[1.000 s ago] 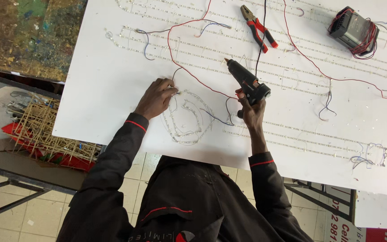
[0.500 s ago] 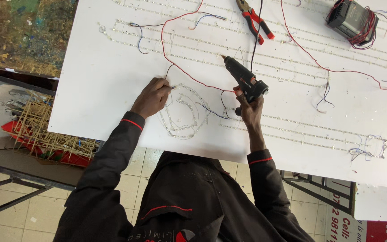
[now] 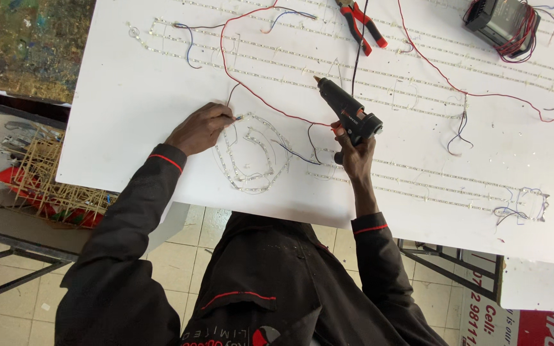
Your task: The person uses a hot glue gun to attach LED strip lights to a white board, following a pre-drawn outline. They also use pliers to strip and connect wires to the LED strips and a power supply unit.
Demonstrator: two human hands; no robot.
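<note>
Left hand (image 3: 201,128) pinching the curled LED strip (image 3: 251,157) on the white surface (image 3: 129,96), just left of the glue gun (image 3: 347,112) gripped in the right hand (image 3: 354,150), nozzle angled far-left.

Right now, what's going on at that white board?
A person leans over the white board. The left hand pinches the LED strip laid in a curved shape. The right hand grips a black glue gun, nozzle raised off the board. Red wire, pliers and a power supply lie beyond.
</note>
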